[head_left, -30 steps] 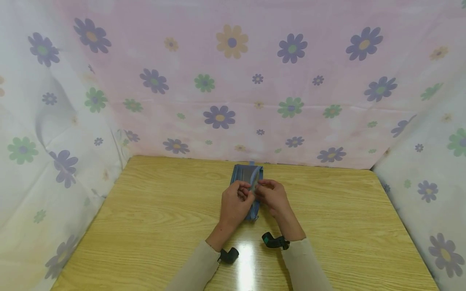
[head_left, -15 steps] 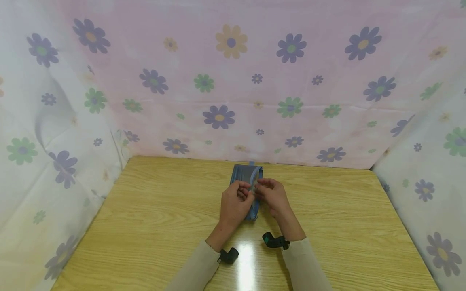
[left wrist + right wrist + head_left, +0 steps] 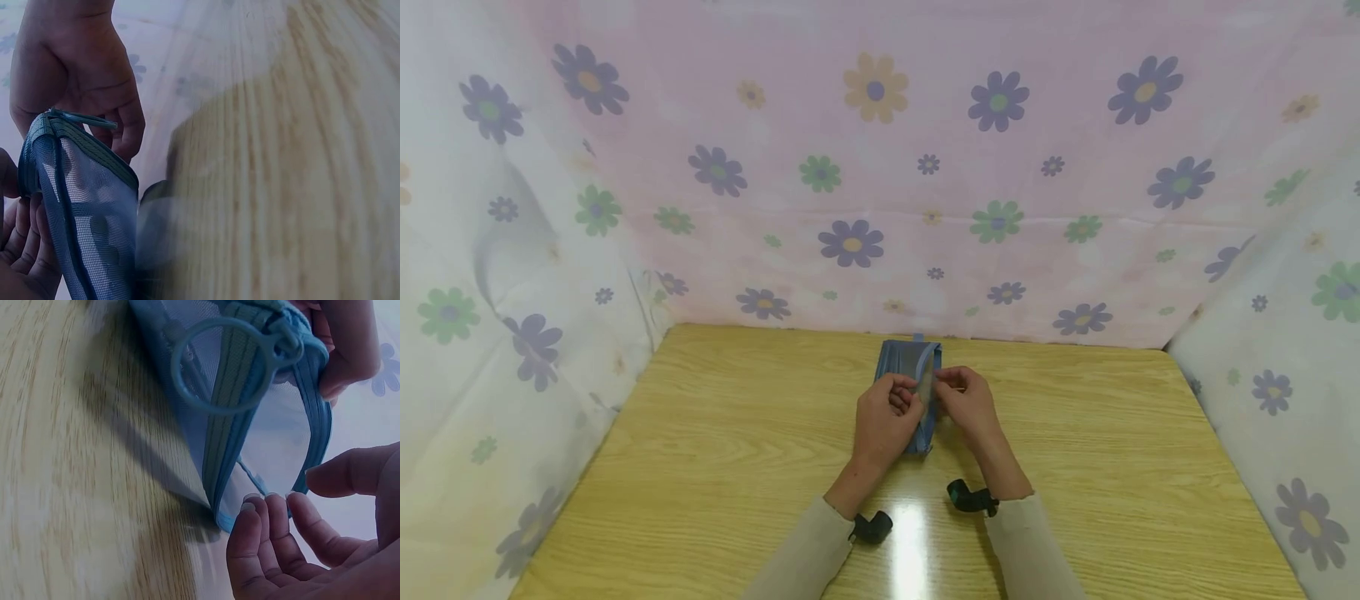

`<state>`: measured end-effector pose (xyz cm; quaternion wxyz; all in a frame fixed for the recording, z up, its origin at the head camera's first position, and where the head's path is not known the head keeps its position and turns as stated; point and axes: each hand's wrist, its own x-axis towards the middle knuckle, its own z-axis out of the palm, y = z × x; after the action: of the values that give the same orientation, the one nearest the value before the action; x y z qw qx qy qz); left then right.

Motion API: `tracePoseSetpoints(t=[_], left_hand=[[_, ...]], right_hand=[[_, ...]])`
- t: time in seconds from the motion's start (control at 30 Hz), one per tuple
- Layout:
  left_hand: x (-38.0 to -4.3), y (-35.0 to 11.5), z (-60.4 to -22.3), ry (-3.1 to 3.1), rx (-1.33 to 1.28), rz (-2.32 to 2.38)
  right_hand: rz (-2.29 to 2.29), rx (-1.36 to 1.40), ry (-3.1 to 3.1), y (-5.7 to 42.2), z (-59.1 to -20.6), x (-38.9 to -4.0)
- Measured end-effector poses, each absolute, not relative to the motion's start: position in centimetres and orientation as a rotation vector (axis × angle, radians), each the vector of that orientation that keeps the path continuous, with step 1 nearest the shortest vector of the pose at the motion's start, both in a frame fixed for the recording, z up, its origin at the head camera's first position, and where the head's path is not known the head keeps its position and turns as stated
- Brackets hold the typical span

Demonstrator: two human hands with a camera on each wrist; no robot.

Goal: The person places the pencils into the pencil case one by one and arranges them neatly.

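Observation:
A blue mesh zip pouch lies on the table near its back edge, its zipped mouth parted. My left hand pinches one side of the mouth; its fingers show at the top of the right wrist view. On the opposite side, my right hand has the rim between thumb and index finger, the other fingers curled beside it. A round pull ring hangs from the zip slider. In the left wrist view the mesh side stands up between both hands.
The pouch rests on a wood-grain table. Flower-printed cloth rises behind the table and along both sides. A small black wrist camera sits on each wrist, the left one and the right one.
My right hand has shifted slightly to the right, away from my left hand, and the gap between their fingertips has widened. My left hand and the pouch have stayed about where they were.

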<state>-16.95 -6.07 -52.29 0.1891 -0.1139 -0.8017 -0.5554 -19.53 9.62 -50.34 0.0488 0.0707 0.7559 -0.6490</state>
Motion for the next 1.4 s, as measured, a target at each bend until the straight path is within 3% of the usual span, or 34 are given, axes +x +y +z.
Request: tracePoseSetpoints(t=[1.4], left_hand=[[-18.1,-4.1,-51.1,-2.551,-0.434,-1.359]], right_hand=[[-1.572,0.02,2.771,15.7,-50.6,-16.6]])
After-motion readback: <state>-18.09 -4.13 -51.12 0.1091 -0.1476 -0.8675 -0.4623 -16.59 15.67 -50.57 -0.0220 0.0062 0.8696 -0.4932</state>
